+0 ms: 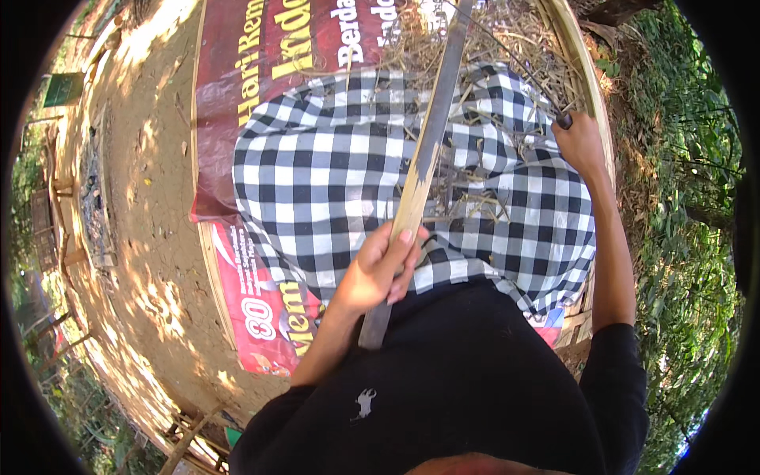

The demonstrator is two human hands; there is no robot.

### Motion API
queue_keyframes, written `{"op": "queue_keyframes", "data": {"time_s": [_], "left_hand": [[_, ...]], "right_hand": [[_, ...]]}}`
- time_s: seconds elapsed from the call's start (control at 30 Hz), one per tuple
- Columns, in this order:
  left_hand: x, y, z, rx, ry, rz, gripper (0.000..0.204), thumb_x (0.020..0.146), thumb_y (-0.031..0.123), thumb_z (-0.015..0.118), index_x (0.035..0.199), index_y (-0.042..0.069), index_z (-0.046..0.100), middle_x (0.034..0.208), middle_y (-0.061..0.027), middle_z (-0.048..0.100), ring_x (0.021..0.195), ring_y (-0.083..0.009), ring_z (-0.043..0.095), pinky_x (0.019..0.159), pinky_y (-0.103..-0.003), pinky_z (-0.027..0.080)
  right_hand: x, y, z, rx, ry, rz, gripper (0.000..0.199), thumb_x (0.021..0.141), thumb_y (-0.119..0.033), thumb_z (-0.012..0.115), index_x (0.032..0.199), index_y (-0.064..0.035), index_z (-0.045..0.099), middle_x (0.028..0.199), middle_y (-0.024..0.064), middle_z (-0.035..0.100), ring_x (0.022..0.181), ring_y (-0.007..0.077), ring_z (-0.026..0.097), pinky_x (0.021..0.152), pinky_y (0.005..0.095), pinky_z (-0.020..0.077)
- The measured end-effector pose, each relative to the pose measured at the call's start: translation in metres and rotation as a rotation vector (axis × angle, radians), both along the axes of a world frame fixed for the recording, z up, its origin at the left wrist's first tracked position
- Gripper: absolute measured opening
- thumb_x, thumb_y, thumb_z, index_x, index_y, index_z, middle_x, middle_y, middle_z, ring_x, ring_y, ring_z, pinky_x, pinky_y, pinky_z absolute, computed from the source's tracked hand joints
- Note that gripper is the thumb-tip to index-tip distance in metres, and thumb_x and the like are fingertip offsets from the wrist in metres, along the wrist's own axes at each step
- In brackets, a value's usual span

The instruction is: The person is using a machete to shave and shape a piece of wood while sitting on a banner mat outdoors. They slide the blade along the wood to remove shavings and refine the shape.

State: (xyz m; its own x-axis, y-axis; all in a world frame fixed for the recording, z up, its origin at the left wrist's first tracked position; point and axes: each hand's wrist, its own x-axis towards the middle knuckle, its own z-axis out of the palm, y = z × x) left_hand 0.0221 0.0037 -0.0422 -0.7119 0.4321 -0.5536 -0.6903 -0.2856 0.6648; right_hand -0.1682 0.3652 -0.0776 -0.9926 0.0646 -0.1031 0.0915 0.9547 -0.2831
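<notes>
My left hand (382, 267) is closed round a long flat bamboo strip (437, 119). The strip slants from near my chest up past the top edge; it is dark grey except for a pale, jagged-edged scraped stretch by my fingers. Out to the right, my right hand (582, 142) grips the dark handle of a long thin knife (529, 73). Its narrow blade runs up and left toward the strip's far part; whether they touch I cannot tell. A black-and-white checked cloth (317, 182) covers my lap under the strip, with shavings (483, 207) scattered over it.
I sit on a bamboo platform, its edge (582, 55) running along the right. A red printed banner (218, 134) is spread over it, with more dry shavings toward the top. Bare earth (150, 198) lies to the left, green plants (689, 182) to the right.
</notes>
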Motion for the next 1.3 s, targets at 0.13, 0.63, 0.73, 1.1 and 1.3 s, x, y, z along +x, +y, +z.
{"op": "queue_keyframes", "data": {"time_s": [0.13, 0.63, 0.73, 1.1, 1.3], "left_hand": [[-0.018, -0.001, -0.037, 0.069, 0.048, 0.041, 0.035, 0.106, 0.027, 0.047, 0.120, -0.003, 0.055, 0.094, -0.0098, 0.062, 0.069, -0.0148, 0.059, 0.052, -0.028, 0.050], [-0.021, 0.012, -0.020, -0.152, 0.027, -0.010, 0.038, 0.110, 0.035, 0.038, 0.123, 0.000, 0.048, 0.077, 0.0011, 0.041, 0.045, -0.0025, 0.033, 0.037, -0.020, 0.030], [-0.017, 0.014, -0.024, -0.131, 0.062, -0.002, 0.036, 0.110, 0.034, 0.038, 0.122, 0.001, 0.048, 0.076, 0.0012, 0.040, 0.046, -0.0022, 0.034, 0.037, -0.020, 0.030], [-0.003, 0.011, -0.014, -0.101, 0.134, 0.035, 0.035, 0.111, 0.031, 0.032, 0.121, 0.002, 0.047, 0.074, -0.0011, 0.043, 0.040, -0.0024, 0.031, 0.035, -0.020, 0.031], [-0.023, 0.009, -0.008, -0.098, 0.193, 0.048, 0.036, 0.110, 0.034, 0.035, 0.121, 0.001, 0.047, 0.076, -0.0022, 0.048, 0.041, -0.0025, 0.033, 0.036, -0.020, 0.032]], "right_hand": [[0.058, -0.064, 0.026, -0.310, -0.070, 0.219, 0.020, 0.079, -0.015, 0.067, 0.076, 0.0048, 0.067, 0.061, 0.0221, 0.061, 0.055, 0.0382, 0.061, 0.062, 0.0442, 0.0510], [0.119, -0.097, -0.033, -0.153, -0.129, 0.451, 0.021, 0.065, -0.018, 0.075, 0.077, -0.0038, 0.066, 0.067, 0.0163, 0.065, 0.070, 0.0396, 0.063, 0.072, 0.0479, 0.0522], [0.106, -0.087, -0.042, -0.154, -0.028, 0.516, 0.022, 0.063, -0.018, 0.075, 0.077, -0.0044, 0.066, 0.067, 0.0160, 0.064, 0.071, 0.0395, 0.063, 0.072, 0.0474, 0.0523], [0.019, -0.025, -0.020, -0.108, 0.149, -0.158, 0.026, 0.080, -0.018, 0.065, 0.082, 0.0070, 0.069, 0.075, 0.0275, 0.067, 0.072, 0.0412, 0.068, 0.070, 0.0489, 0.0523], [0.083, -0.083, 0.011, -0.249, 0.146, 0.221, 0.020, 0.071, -0.014, 0.073, 0.067, -0.0034, 0.056, 0.060, 0.0155, 0.059, 0.057, 0.0371, 0.058, 0.058, 0.0445, 0.0457]]}}
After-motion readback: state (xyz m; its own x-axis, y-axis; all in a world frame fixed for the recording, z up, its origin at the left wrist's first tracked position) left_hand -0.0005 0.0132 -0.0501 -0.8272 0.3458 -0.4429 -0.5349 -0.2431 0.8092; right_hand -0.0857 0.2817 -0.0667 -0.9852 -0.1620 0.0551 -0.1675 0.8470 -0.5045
